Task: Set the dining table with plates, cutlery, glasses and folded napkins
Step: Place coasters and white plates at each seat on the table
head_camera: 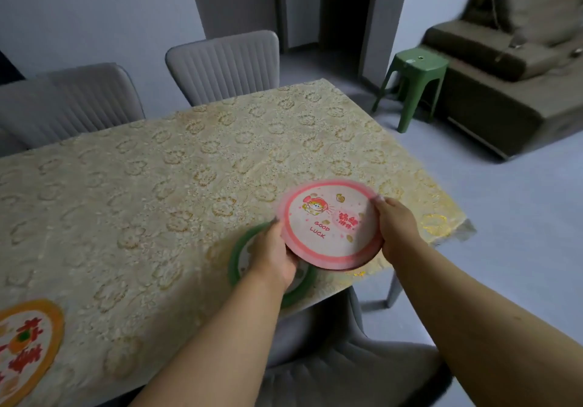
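- Table (189,167): covered by a patterned cloth; I see no cutlery, glasses or napkins on it, so I judge most of the setting remains.
- Orange plate (28,343): laid at the near left edge.
- Pink plate (328,223): held above the near right corner, not yet set down; my left hand (273,257) and right hand (399,228) each grip its rim.
- Green plate (241,257): lies on the table under my left hand, partly hidden.

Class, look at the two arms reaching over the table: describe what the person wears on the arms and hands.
Both forearms are bare as far as the picture shows: no sleeves in view. The left hand and right hand wear no gloves, and no watch, bracelet or ring can be seen.
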Tool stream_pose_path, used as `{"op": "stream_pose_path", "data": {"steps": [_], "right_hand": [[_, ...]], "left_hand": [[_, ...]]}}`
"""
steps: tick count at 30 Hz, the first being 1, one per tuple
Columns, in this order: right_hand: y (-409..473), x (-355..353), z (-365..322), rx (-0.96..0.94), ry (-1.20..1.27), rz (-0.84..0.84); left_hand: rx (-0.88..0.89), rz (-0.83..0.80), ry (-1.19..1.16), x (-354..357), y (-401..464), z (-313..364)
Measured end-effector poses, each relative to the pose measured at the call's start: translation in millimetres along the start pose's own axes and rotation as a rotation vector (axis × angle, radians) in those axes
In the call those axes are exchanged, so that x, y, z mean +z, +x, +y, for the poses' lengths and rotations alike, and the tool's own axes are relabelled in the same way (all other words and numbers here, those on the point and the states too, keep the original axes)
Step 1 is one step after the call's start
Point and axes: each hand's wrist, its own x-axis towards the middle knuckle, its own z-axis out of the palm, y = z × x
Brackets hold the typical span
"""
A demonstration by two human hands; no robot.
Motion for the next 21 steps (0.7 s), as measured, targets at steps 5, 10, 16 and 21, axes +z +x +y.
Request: {"op": "stream_pose_path", "data": {"steps": [5, 10, 16, 21], "right_hand": [[20.9, -43.9, -18.7, -0.032, 0.120, 0.073], [73.4, -116.0, -44.5, -0.063, 0.121, 0.125], [148.9, -215.7, -82.3, -0.054, 0.031, 0.125], [207.1, -268.9, -108.7, 0.028, 0.019, 0.108]], "left_hand": [[0.347, 0.129, 0.299, 65.0, 3.5, -17.8], [0.532, 0.097, 0.302, 165.4, 13.2, -47.5], [0.524, 0.195, 0.288, 288.6, 29.3, -102.3], [0.457, 0.247, 0.281, 356.3, 49.8, -128.7]]}}
